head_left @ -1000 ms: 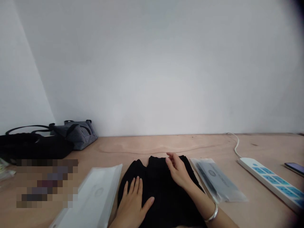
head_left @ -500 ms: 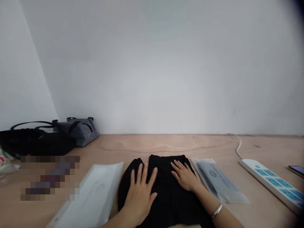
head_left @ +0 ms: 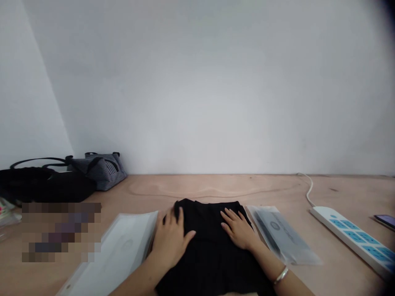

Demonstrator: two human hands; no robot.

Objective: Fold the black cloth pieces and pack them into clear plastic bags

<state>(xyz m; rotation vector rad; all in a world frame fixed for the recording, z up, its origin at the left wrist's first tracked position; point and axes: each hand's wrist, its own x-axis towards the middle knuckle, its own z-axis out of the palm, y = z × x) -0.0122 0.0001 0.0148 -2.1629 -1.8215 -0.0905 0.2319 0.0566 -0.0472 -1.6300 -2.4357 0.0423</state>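
A black garment (head_left: pixel 212 255), folded into a rough rectangle, lies on the wooden table in front of me; its exact kind does not show. My left hand (head_left: pixel 171 240) rests at its left edge, thumb spread away and fingertips over the dark cloth. On its upper right part my right hand (head_left: pixel 239 230) lies flat with fingers apart, a silver bangle (head_left: pixel 281 274) on that wrist. Left of the cloth is a frosted plastic bag (head_left: pixel 119 246). To the right lies another frosted bag (head_left: pixel 279 234) with something dark inside and printing on it.
A white power strip (head_left: pixel 354 238) with blue sockets lies right, its cord (head_left: pixel 309 189) running to the wall. A phone (head_left: pixel 385 221) sits at the far right. A black bag (head_left: pixel 46 185) and a striped bag (head_left: pixel 106 170) stand at back left. A patch before them is blurred.
My left hand has moved left to the garment's edge. The left flap, which bulged out with a gap before, now lies folded in over the cloth. My right hand stays in place.
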